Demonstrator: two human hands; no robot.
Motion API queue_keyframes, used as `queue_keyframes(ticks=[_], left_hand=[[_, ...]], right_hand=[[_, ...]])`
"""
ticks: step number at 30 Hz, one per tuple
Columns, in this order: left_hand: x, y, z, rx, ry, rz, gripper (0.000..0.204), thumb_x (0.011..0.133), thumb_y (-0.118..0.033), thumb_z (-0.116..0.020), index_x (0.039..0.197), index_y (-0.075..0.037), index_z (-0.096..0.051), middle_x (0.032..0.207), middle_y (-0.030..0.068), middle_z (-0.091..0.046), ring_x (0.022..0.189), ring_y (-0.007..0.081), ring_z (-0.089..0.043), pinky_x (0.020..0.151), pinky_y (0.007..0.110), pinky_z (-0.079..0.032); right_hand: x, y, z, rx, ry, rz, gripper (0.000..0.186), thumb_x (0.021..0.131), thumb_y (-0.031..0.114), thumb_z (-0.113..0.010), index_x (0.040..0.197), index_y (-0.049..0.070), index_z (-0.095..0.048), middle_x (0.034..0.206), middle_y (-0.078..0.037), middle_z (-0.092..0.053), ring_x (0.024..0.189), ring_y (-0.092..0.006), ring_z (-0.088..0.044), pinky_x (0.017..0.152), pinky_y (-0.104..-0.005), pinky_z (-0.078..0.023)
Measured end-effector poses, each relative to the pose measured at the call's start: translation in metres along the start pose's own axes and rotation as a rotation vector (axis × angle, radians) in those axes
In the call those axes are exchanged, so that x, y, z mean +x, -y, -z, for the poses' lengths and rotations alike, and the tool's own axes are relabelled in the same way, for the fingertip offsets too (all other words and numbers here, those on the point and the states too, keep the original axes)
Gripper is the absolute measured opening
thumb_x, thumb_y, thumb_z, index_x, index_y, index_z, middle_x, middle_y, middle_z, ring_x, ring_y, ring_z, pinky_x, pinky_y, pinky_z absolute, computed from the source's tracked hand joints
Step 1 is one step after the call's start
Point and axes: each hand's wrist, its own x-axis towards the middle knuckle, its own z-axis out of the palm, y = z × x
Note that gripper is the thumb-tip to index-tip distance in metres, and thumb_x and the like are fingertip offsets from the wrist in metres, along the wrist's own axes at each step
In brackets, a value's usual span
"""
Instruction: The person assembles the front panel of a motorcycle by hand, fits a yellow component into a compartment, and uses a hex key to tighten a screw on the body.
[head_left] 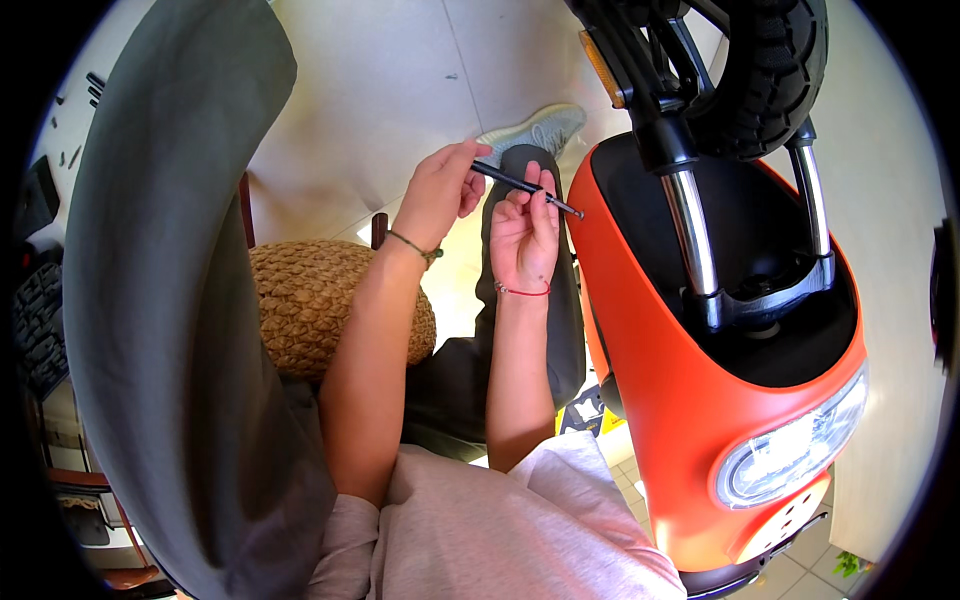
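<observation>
A slim black screwdriver (pixel 507 178) with a silver shaft slants down to the right between my hands. My left hand (pixel 440 192) is closed around its rear end. Near the shaft, my right hand (pixel 526 232) pinches the tool with thumb and fingers. Something small and dark sits at the tip; whether it is a screw or the bit itself I cannot make out. Close by that tip is the side of an orange scooter body (pixel 655 400), which stands upside down with its front fork (pixel 688 225) and black tyre (pixel 765 85) uppermost.
A round headlight (pixel 795 450) faces the lower right. Left of my arms is a woven stool (pixel 310 305). My raised leg (pixel 190 300) fills the left side, and my grey shoe (pixel 545 130) rests on the tiled floor. Small dark parts (pixel 95 88) lie at far left.
</observation>
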Motion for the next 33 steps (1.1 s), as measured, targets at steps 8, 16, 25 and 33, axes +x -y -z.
queue_keyframes(ticks=[8,16,25,33], left_hand=[[-0.005,0.022,0.016,-0.041,0.124,-0.127,0.042,0.1,-0.024,-0.045,0.138,-0.006,-0.042,0.091,0.0043,-0.06,0.078,0.0084,-0.056,0.062,0.02,-0.041],[0.001,0.007,0.006,0.276,-0.172,-0.021,0.035,0.093,-0.039,-0.057,0.09,-0.004,-0.062,0.06,0.001,-0.053,0.052,0.0063,-0.047,0.047,0.021,-0.033],[0.003,0.012,0.002,0.138,-0.152,-0.06,0.02,0.089,-0.016,-0.049,0.096,-0.002,-0.061,0.076,0.0062,-0.06,0.063,0.0106,-0.055,0.054,0.022,-0.039],[-0.005,0.007,-0.013,-0.11,-0.011,-0.34,0.03,0.091,-0.015,-0.043,0.116,-0.006,-0.056,0.113,0.008,-0.06,0.091,0.0136,-0.059,0.069,0.025,-0.046]], right_hand=[[-0.004,-0.011,-0.005,-0.094,-0.162,0.027,0.024,0.096,0.019,-0.055,0.112,0.002,-0.054,0.111,-0.009,-0.061,0.08,-0.0103,-0.058,0.066,-0.0216,-0.047],[0.007,-0.004,0.012,-0.002,0.107,0.014,0.023,0.097,0.016,-0.053,0.116,0.003,-0.055,0.117,-0.01,-0.06,0.085,-0.0127,-0.059,0.074,-0.0252,-0.048],[-0.001,-0.012,0.008,0.011,0.012,-0.02,0.018,0.096,0.016,-0.055,0.107,0.002,-0.057,0.109,-0.009,-0.061,0.084,-0.0121,-0.058,0.076,-0.0261,-0.048],[-0.004,-0.012,0.0,0.043,-0.02,-0.02,0.022,0.096,0.016,-0.054,0.114,0.003,-0.054,0.112,-0.008,-0.061,0.076,-0.0064,-0.053,0.062,-0.0205,-0.043]])
